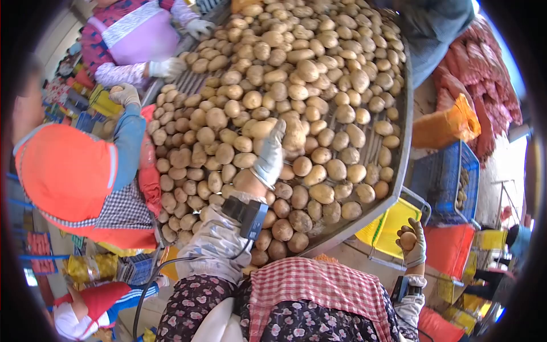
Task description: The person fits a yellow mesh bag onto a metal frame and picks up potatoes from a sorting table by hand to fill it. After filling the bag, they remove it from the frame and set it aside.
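My left hand (270, 157), in a pale work glove, reaches over the middle of a big heap of potatoes (302, 165). Its fingers are curved along a large potato (294, 135), which lies against the palm side and looks raised above the others. The thumb is hidden. Off to the right, past the table's edge, my gloved right hand (417, 245) is closed around a brown potato (408, 240); a second one seems to show just above it. Below that hand's fingers and to the left is a yellow crate (393, 228).
A metal-rimmed sorting table (407, 142) with a slatted bed carries the heap. Co-workers stand at its left (68, 171), far left (131, 34) and far right (433, 34). A blue crate (436, 182), an orange sack (444, 128) and red net sacks (478, 68) stand right.
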Motion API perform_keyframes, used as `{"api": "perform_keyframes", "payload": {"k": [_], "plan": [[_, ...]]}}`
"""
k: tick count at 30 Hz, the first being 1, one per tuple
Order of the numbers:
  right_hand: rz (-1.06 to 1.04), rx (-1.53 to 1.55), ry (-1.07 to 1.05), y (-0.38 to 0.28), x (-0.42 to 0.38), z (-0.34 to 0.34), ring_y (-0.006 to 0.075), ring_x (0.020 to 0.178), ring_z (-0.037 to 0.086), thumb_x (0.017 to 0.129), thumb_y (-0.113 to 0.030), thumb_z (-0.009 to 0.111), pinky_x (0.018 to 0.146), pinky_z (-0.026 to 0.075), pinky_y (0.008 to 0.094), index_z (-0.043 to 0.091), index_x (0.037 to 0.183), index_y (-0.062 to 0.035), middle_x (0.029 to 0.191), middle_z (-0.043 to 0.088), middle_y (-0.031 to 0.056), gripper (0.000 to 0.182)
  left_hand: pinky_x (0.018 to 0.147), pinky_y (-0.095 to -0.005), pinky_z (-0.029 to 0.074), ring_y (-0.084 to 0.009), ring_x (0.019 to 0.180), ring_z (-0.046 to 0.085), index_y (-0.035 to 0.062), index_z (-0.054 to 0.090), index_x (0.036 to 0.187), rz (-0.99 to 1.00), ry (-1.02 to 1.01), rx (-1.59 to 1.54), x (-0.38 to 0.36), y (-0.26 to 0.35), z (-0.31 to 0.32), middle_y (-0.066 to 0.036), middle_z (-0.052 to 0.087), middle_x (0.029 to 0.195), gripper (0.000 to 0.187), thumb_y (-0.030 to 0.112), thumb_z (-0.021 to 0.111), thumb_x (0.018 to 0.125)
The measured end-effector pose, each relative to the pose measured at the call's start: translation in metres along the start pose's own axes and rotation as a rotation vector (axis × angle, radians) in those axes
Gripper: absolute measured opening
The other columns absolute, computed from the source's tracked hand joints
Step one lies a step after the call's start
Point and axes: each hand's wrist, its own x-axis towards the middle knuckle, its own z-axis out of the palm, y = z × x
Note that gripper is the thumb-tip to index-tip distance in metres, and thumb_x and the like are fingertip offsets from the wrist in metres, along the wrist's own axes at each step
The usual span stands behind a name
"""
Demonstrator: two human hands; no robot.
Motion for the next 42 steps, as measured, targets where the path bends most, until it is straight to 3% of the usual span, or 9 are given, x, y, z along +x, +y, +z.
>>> {"api": "perform_keyframes", "payload": {"k": [2, 5, 8, 13, 16, 20, 30, 34, 42], "plan": [[-0.165, -0.064, -0.301, -0.013, -0.010, 0.062, 0.0222, 0.081, 0.067, 0.095, -0.046, 0.054, 0.056, 0.058, 0.0328, 0.055, 0.124, -0.0071, 0.086, 0.065, 0.0083, 0.048, 0.058, -0.0346, 0.054, -0.0202, 0.055, 0.058, 0.0067, 0.058, 0.107, -0.110, -0.079, -0.220, -0.014, 0.002, 0.001, -0.006, 0.065, 0.086, 0.055, 0.056, 0.035, 0.099], [-0.552, -0.547, -0.631, -0.020, -0.030, 0.161, 0.0218, 0.089, 0.064, 0.098, -0.050, 0.045, 0.068, 0.057, 0.0334, 0.044, 0.139, -0.0048, 0.110, 0.062, 0.0121, 0.061, 0.069, -0.0329, 0.054, -0.0215, 0.080, 0.063, 0.0078, 0.059, 0.107, 0.768, 0.190, 1.034, -0.021, -0.057, -0.042, -0.006, 0.065, 0.091, 0.031, 0.032, 0.040, 0.102], [-0.039, -0.195, -0.724, -0.001, -0.054, 0.258, 0.0188, 0.105, 0.061, 0.100, -0.048, 0.042, 0.078, 0.054, 0.0310, 0.041, 0.144, -0.0078, 0.123, 0.060, 0.0093, 0.060, 0.064, -0.0384, 0.051, -0.0270, 0.074, 0.063, 0.0091, 0.060, 0.102, 0.617, 0.155, 1.213, -0.056, -0.057, -0.020, -0.007, 0.064, 0.084, 0.027, 0.030, 0.045, 0.097], [-0.129, -0.589, -0.829, 0.030, -0.064, 0.296, 0.0191, 0.099, 0.061, 0.099, -0.047, 0.044, 0.073, 0.053, 0.0318, 0.045, 0.136, -0.0078, 0.116, 0.061, 0.0087, 0.054, 0.061, -0.0458, 0.049, -0.0339, 0.074, 0.064, 0.0096, 0.061, 0.103, 0.838, -0.067, 1.536, -0.085, -0.038, -0.014, -0.011, 0.067, 0.085, 0.026, 0.029, 0.047, 0.093], [-0.176, -0.710, -0.892, 0.039, -0.071, 0.312, 0.0192, 0.095, 0.061, 0.098, -0.046, 0.045, 0.070, 0.053, 0.0322, 0.047, 0.132, -0.0078, 0.112, 0.061, 0.0083, 0.051, 0.063, -0.0447, 0.050, -0.0310, 0.075, 0.065, 0.0077, 0.061, 0.107, 0.314, -0.052, 1.307, -0.135, 0.011, -0.023, -0.010, 0.067, 0.092, 0.030, 0.030, 0.053, 0.089], [-0.225, -0.795, -0.924, 0.039, -0.067, 0.318, 0.0194, 0.090, 0.061, 0.097, -0.044, 0.046, 0.067, 0.052, 0.0329, 0.049, 0.126, -0.0079, 0.107, 0.062, 0.0079, 0.047, 0.100, -0.0547, 0.037, -0.0406, 0.124, 0.046, 0.0049, 0.048, 0.132, 0.646, 0.222, 1.523, -0.180, -0.008, -0.076, -0.020, 0.047, 0.135, 0.063, 0.040, 0.062, 0.081], [-0.306, -0.924, -0.678, 0.007, -0.006, 0.270, 0.0198, 0.077, 0.061, 0.095, -0.041, 0.049, 0.057, 0.051, 0.0344, 0.056, 0.112, -0.0079, 0.093, 0.063, 0.0067, 0.038, 0.117, -0.0528, 0.012, -0.0409, 0.145, 0.013, 0.0067, 0.028, 0.149, 0.364, 0.328, 1.612, -0.191, -0.072, -0.136, -0.020, 0.019, 0.156, 0.085, 0.042, 0.063, 0.080], [-0.310, -0.927, -0.486, -0.021, 0.048, 0.202, 0.0200, 0.072, 0.061, 0.094, -0.039, 0.050, 0.054, 0.050, 0.0350, 0.059, 0.106, -0.0079, 0.088, 0.063, 0.0062, 0.035, 0.114, -0.0545, 0.020, -0.0446, 0.140, 0.023, 0.0083, 0.035, 0.145, 0.445, 0.616, 1.554, -0.175, -0.053, -0.128, -0.023, 0.030, 0.148, 0.076, 0.043, 0.062, 0.082], [0.087, -0.342, -0.276, -0.046, 0.081, -0.010, 0.0242, 0.076, 0.062, 0.092, -0.039, 0.053, 0.061, 0.051, 0.0396, 0.061, 0.101, -0.0079, 0.088, 0.064, 0.0092, 0.033, 0.111, -0.0601, 0.019, -0.0429, 0.135, 0.030, 0.0146, 0.044, 0.140, 0.547, 0.210, 1.809, -0.153, -0.048, -0.093, -0.020, 0.034, 0.146, 0.069, 0.050, 0.058, 0.083]]}}
